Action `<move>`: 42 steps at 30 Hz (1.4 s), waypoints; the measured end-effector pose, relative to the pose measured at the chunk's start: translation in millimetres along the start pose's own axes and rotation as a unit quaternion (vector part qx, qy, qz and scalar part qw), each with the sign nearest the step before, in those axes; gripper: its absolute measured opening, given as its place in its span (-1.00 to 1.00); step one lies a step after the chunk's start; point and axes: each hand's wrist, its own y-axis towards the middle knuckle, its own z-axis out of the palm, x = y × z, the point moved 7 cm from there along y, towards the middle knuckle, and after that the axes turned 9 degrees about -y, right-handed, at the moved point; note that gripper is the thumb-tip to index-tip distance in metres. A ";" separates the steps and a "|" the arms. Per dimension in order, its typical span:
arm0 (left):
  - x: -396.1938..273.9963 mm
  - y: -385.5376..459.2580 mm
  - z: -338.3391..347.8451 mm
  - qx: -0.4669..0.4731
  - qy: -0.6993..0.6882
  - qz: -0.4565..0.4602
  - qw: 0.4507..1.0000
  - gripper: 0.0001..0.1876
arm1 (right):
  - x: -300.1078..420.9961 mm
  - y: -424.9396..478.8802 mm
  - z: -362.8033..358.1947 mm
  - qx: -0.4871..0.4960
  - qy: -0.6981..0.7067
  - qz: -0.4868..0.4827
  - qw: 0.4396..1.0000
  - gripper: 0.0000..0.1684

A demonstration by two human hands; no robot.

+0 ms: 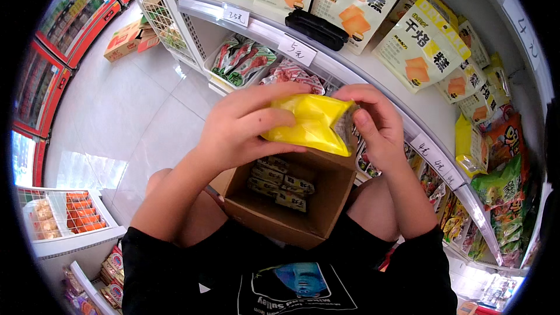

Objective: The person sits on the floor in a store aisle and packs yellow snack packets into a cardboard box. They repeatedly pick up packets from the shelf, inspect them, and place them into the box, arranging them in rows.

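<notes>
My left hand (249, 127) grips a yellow plastic snack pouch (306, 118) from its left side, above an open cardboard box. At the pouch's right end my right hand (376, 127) has its thumb and fingers at the edge, where a greyish surface shows. The cardboard box (284, 223) rests between the knees. Inside it lie several small wrapped packets (280, 181) with dark printing. On the shelf beyond stand cream snack pouches (350, 4) with pictures of orange cakes, and a black object (316, 29) lies before them.
A curved shelf edge (376, 78) with handwritten price tags runs close to both hands. Below it sits a white bin (218, 76) of packaged snacks. A wire rack (162, 17) stands beyond, with a flattened-looking carton (124, 40) on the floor. Red-framed coolers (65, 61) line the far left.
</notes>
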 end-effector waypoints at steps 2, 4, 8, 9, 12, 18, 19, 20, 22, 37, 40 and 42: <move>-10.3 3.7 -1.9 0.011 0.052 0.011 0.999 -0.50 | -0.2 -4.7 -2.6 -0.048 -0.009 -0.001 0.999 -0.77; -16.5 9.4 -5.2 0.002 0.087 0.019 0.996 -0.54 | 2.1 -7.6 -4.6 -0.084 -0.020 0.016 0.996 -0.82; -9.7 7.7 -3.6 -0.009 0.036 -0.029 0.999 -0.61 | -4.6 -11.2 3.4 -0.076 -0.038 0.077 0.993 -0.82; -6.2 6.2 -0.6 0.000 -0.002 -0.050 0.999 -0.64 | -7.1 -12.2 5.6 -0.065 -0.045 0.091 0.993 -0.81; -7.2 5.1 -0.5 -0.030 -0.035 -0.050 0.998 -0.74 | -7.0 -8.4 7.7 -0.040 -0.046 0.095 0.994 -0.81; -17.1 6.6 -0.2 0.020 -0.071 -0.018 0.997 -0.78 | -8.4 -4.5 8.9 0.043 0.089 0.101 0.990 -0.81; -23.3 9.1 0.3 0.028 -0.080 -0.011 0.996 -0.78 | -6.9 -4.3 8.2 0.058 0.113 0.100 0.987 -0.81; -31.5 11.8 0.1 0.037 -0.088 -0.005 0.995 -0.78 | -9.9 -6.2 8.0 0.082 0.103 0.106 0.986 -0.80; -35.7 12.0 0.1 0.051 -0.092 -0.004 0.994 -0.80 | -8.2 -5.3 8.5 0.072 0.111 0.105 0.986 -0.80; 58.8 -26.0 4.4 -0.008 -0.234 -0.322 0.917 -0.37 | 0.8 -21.9 -9.3 -0.029 0.132 0.058 0.989 -0.71; 55.6 -32.6 16.6 0.107 -0.330 -0.394 0.851 -0.60 | -4.5 -24.8 -18.1 -0.055 0.114 0.071 0.989 -0.63; 54.9 -35.4 10.4 0.044 -0.352 -0.405 0.843 -0.67 | -12.3 -21.3 -24.4 -0.036 0.138 0.075 0.987 -0.59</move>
